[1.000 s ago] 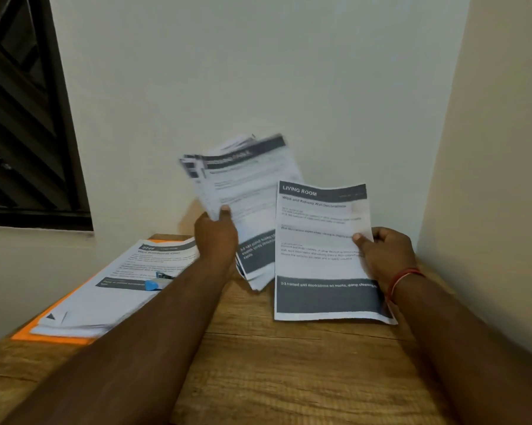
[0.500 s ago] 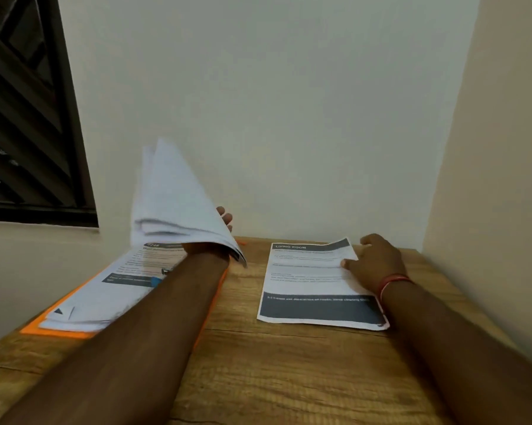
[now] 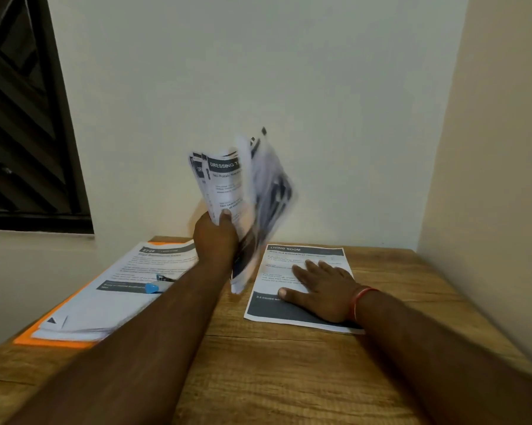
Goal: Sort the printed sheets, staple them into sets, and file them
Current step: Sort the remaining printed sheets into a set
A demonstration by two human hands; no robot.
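- The left hand point(image 3: 217, 237) grips a bundle of printed sheets point(image 3: 228, 185) by its lower part, thumb clamped on the front page and fingers behind.
- The bundle stands upright in the air above the far middle of the wooden table point(image 3: 274, 363). Its pages fan apart, and the right edge is blurred.
- The front page is white with a dark header band that reads "DRESSING"; the rest of the heading is curled out of sight. Grey lines of small text sit below it.
- The right hand point(image 3: 320, 289) lies flat, fingers straight and slightly spread, on a single sheet point(image 3: 307, 254) at the right of the table.
- That sheet is headed "LIVING ROOM" in a dark band, with another dark band across its near end.
- A red band point(image 3: 361, 299) circles the right wrist.
- At the left, a stack of sheets point(image 3: 105, 305) rests on an orange folder point(image 3: 44, 340), with a small blue object point(image 3: 152, 287) on top.
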